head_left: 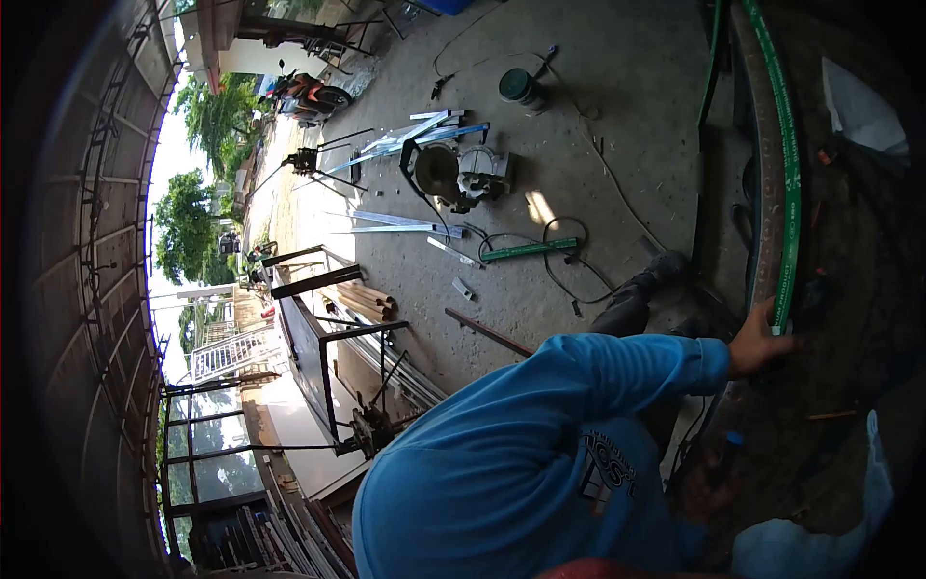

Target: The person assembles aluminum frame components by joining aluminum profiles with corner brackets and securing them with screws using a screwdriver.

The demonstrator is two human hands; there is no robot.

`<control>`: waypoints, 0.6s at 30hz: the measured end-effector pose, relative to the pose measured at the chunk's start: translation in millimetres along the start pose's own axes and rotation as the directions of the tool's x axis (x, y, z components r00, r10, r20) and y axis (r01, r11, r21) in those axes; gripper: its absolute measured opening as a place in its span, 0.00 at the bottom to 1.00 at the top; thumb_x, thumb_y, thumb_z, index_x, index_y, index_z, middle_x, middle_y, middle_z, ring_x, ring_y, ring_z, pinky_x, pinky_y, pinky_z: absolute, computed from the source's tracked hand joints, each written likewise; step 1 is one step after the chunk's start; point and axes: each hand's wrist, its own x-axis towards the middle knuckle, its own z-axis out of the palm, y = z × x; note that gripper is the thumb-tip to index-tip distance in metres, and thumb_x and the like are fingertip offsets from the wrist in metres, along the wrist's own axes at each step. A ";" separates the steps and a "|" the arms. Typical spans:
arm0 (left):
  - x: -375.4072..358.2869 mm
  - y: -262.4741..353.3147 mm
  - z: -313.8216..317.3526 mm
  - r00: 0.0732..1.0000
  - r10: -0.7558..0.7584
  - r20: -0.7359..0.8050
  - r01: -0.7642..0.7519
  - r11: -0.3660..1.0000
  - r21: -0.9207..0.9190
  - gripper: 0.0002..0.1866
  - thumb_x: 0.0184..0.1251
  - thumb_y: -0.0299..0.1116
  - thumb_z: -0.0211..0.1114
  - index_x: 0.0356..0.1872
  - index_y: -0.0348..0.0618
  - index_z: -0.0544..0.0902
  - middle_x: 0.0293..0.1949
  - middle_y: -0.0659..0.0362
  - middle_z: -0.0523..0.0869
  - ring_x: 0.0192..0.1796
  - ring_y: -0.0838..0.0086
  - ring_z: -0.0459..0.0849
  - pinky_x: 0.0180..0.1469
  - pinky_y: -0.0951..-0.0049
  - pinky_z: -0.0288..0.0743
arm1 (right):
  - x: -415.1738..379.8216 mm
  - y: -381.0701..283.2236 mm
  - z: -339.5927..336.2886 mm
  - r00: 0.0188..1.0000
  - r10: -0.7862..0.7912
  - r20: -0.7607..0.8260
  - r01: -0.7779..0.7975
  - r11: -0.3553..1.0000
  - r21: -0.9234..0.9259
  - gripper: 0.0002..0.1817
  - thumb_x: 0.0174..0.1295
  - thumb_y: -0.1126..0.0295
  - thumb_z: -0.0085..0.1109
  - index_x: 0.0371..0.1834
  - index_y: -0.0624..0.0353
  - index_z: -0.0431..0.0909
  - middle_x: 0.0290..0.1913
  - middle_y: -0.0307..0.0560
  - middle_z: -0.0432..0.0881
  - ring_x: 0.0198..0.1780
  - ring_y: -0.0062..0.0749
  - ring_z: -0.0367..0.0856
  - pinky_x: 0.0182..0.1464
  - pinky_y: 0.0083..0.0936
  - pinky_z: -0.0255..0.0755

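Observation:
In the head view, my left hand (760, 345), in a blue sleeve, is closed on the near end of a long strip covered in green printed film (789, 193). The strip lies along a rusty metal beam (769, 183). Lower down in shadow, my right hand (709, 485) is closed around a dark pen-like tool with a blue end (735, 439); its exact kind is hard to make out. A thin yellowish stick (831, 415) lies to the right of my hands. Pale blue sheeting (810, 548) sits at the lower right.
On the concrete floor stand a cut-off saw (463, 174), a dark green bucket (521, 89) and loose cables (608, 159). Shiny metal profiles (405, 224) and a green-wrapped piece (529, 250) lie around the saw. A black metal frame (323, 362) and a motorcycle (307, 96) are farther off.

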 end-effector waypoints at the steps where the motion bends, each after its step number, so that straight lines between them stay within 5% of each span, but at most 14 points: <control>1: -1.0 2.7 1.4 1.000 -0.004 0.002 0.004 1.000 0.011 0.31 0.51 0.31 0.69 0.59 0.32 0.71 0.50 0.57 0.80 0.54 0.75 0.77 0.58 0.72 0.69 | -0.4 -0.8 -0.3 0.981 0.131 0.141 -0.176 0.903 0.391 0.28 0.65 0.61 0.54 0.62 0.73 0.66 0.48 0.53 0.78 0.37 0.30 0.77 0.39 0.19 0.72; 3: -0.8 11.9 1.8 0.998 -0.052 0.041 0.052 0.999 -0.004 0.31 0.52 0.31 0.68 0.59 0.32 0.71 0.48 0.58 0.81 0.51 0.76 0.77 0.56 0.73 0.70 | -8.7 1.7 -4.9 0.932 0.161 0.326 -0.350 0.642 0.682 0.28 0.65 0.61 0.54 0.60 0.73 0.68 0.47 0.54 0.78 0.38 0.32 0.78 0.41 0.20 0.73; 4: -0.6 8.1 3.7 1.000 -0.015 -0.002 0.015 1.000 0.007 0.29 0.52 0.30 0.67 0.57 0.32 0.72 0.46 0.59 0.81 0.48 0.77 0.78 0.53 0.74 0.71 | -12.9 3.5 0.1 0.989 0.117 -0.087 -0.118 0.993 0.000 0.28 0.65 0.60 0.54 0.61 0.70 0.67 0.45 0.52 0.78 0.36 0.32 0.77 0.37 0.22 0.73; 5: -2.4 4.7 3.6 1.000 -0.026 0.007 0.026 1.000 0.009 0.29 0.52 0.30 0.67 0.57 0.32 0.72 0.46 0.59 0.81 0.48 0.77 0.78 0.53 0.74 0.71 | -21.7 3.7 6.7 0.912 -0.212 -0.350 -0.121 0.677 -0.726 0.28 0.64 0.58 0.54 0.62 0.67 0.66 0.43 0.50 0.77 0.33 0.33 0.77 0.34 0.23 0.73; 7: -1.7 4.9 3.4 0.999 -0.027 -0.020 0.027 0.999 0.034 0.26 0.53 0.30 0.67 0.54 0.33 0.73 0.44 0.60 0.81 0.47 0.79 0.77 0.50 0.75 0.71 | -25.2 8.2 6.6 0.891 -0.293 -0.346 -0.137 0.554 -0.821 0.28 0.65 0.59 0.53 0.64 0.65 0.65 0.41 0.45 0.76 0.31 0.27 0.74 0.30 0.21 0.69; 8: -2.4 8.4 6.7 0.998 -0.036 -0.048 0.038 0.998 0.040 0.23 0.53 0.31 0.67 0.51 0.33 0.74 0.40 0.61 0.81 0.42 0.80 0.78 0.45 0.76 0.72 | -27.3 16.0 -3.9 0.888 -0.099 -0.450 -0.066 0.939 -0.337 0.28 0.66 0.60 0.53 0.65 0.67 0.64 0.42 0.45 0.76 0.32 0.25 0.74 0.32 0.20 0.69; 9: -1.3 8.9 8.0 0.999 -0.037 -0.032 0.038 0.998 0.042 0.23 0.53 0.31 0.67 0.51 0.33 0.74 0.40 0.61 0.81 0.42 0.80 0.78 0.45 0.76 0.72 | -28.6 21.6 -12.8 0.905 0.110 -0.410 0.008 0.961 0.277 0.29 0.67 0.61 0.53 0.66 0.68 0.63 0.42 0.44 0.77 0.33 0.22 0.73 0.33 0.19 0.68; 10: -1.8 7.5 7.8 0.998 -0.056 -0.042 0.057 0.998 0.036 0.22 0.54 0.31 0.67 0.50 0.33 0.75 0.38 0.62 0.81 0.41 0.80 0.78 0.44 0.77 0.72 | -24.3 20.5 -8.1 0.904 0.101 -0.416 0.021 0.960 0.278 0.29 0.67 0.61 0.53 0.66 0.68 0.63 0.42 0.44 0.77 0.33 0.22 0.73 0.33 0.19 0.68; 12: -1.6 -0.3 5.1 0.997 -0.055 -0.062 0.058 0.998 0.039 0.19 0.54 0.31 0.67 0.46 0.34 0.76 0.32 0.64 0.80 0.33 0.81 0.79 0.37 0.78 0.72 | -10.3 12.9 5.8 0.940 0.158 0.302 -0.340 0.479 0.809 0.28 0.66 0.62 0.54 0.65 0.69 0.64 0.42 0.46 0.78 0.36 0.22 0.75 0.34 0.17 0.69; 13: -0.3 -0.5 5.1 0.997 -0.053 -0.054 0.056 0.997 0.045 0.19 0.54 0.31 0.67 0.46 0.34 0.76 0.32 0.64 0.80 0.33 0.81 0.79 0.37 0.78 0.72 | -13.4 11.4 1.9 0.941 0.148 0.304 -0.337 0.479 0.810 0.28 0.66 0.62 0.54 0.65 0.69 0.64 0.42 0.46 0.78 0.36 0.22 0.75 0.34 0.17 0.69; 14: 0.1 0.5 4.0 0.996 -0.069 -0.050 0.070 0.997 0.020 0.18 0.54 0.30 0.66 0.45 0.35 0.76 0.31 0.64 0.80 0.32 0.81 0.79 0.35 0.78 0.72 | -20.4 9.7 -4.1 0.992 0.106 -0.073 -0.098 0.989 0.113 0.30 0.66 0.60 0.54 0.66 0.65 0.62 0.41 0.48 0.78 0.33 0.25 0.76 0.31 0.18 0.69; 15: -0.5 0.5 3.9 0.995 -0.092 -0.049 0.091 0.996 -0.010 0.17 0.54 0.30 0.66 0.44 0.35 0.76 0.30 0.64 0.80 0.30 0.82 0.78 0.33 0.79 0.72 | -27.3 7.9 -9.1 0.938 -0.219 -0.270 -0.049 0.685 -0.727 0.31 0.65 0.58 0.54 0.68 0.61 0.61 0.41 0.49 0.78 0.31 0.28 0.77 0.28 0.20 0.70; 17: 0.1 -0.5 6.1 0.997 -0.038 -0.064 0.038 0.999 -0.013 0.16 0.54 0.29 0.66 0.44 0.37 0.76 0.30 0.63 0.80 0.29 0.82 0.78 0.31 0.79 0.71 | -19.3 17.6 -10.2 0.863 -0.483 -0.152 0.037 0.360 -0.932 0.33 0.63 0.57 0.55 0.68 0.58 0.60 0.40 0.51 0.78 0.27 0.31 0.76 0.23 0.21 0.69; 18: 1.3 1.7 7.1 0.997 -0.007 -0.074 0.008 1.000 0.013 0.17 0.54 0.29 0.66 0.45 0.36 0.76 0.30 0.63 0.80 0.29 0.81 0.78 0.31 0.78 0.71 | -16.9 15.6 -0.5 0.896 -0.233 -0.377 0.037 0.887 -0.459 0.32 0.62 0.58 0.56 0.67 0.60 0.61 0.40 0.51 0.78 0.26 0.31 0.76 0.23 0.21 0.69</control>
